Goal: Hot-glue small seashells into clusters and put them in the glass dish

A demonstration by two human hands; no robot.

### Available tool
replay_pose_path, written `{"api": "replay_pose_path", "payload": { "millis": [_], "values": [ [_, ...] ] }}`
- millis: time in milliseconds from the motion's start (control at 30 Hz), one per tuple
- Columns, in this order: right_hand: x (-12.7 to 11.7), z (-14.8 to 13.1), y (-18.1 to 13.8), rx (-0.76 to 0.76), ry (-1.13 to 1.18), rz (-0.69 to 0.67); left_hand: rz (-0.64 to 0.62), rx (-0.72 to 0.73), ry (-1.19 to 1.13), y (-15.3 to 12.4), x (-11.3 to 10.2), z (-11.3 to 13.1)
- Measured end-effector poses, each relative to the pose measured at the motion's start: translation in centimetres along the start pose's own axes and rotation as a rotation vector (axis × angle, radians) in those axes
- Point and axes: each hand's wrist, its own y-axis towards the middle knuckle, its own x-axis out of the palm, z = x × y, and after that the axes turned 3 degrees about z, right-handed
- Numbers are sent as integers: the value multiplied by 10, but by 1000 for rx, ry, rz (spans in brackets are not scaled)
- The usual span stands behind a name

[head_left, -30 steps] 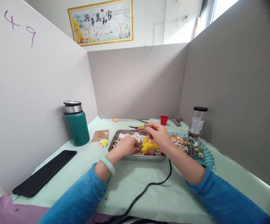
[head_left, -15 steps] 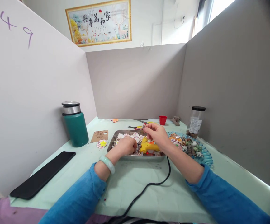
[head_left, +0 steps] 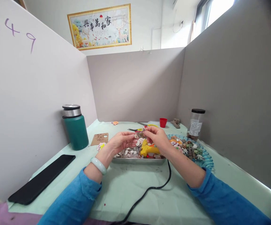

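Note:
Over the metal tray [head_left: 137,161], my left hand [head_left: 120,143] pinches a small pale shell [head_left: 136,136] between thumb and fingertips. Facing it, my right hand [head_left: 157,137] is closed on a small greyish piece [head_left: 144,129], too small to make out clearly. The two pieces are close together but apart. Beneath my hands, the tray holds many small white and brownish shells [head_left: 131,152]. A yellow glue gun [head_left: 148,150] lies in its right half, partly behind my right hand, and a black cord [head_left: 147,189] runs toward the table's front edge.
On the right stand a blue plate [head_left: 209,161] of shell pieces and a lidded jar [head_left: 195,125]. Behind the tray are pliers [head_left: 136,129] and a red cup [head_left: 163,122]. On the left are a green bottle [head_left: 76,131], a black slab [head_left: 43,178] and a brown card [head_left: 99,139].
My left hand has risen out of the tray with a small shell and turned toward my right hand. My right hand stays nearly in place, still holding its small piece.

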Motion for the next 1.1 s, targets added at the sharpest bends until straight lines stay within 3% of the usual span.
{"api": "replay_pose_path", "payload": {
  "millis": [467, 700, 1100],
  "values": [
    [5, -1, -5, 76, -23, -47, 209, 331, 279, -3, 14, -1],
    [5, 4, -2, 84, 103, -119, 191, 429, 403, -6, 22, -2],
    [8, 9, -4, 70, 115, -108, 263, 683, 664, -1, 16, -12]
  ]
}}
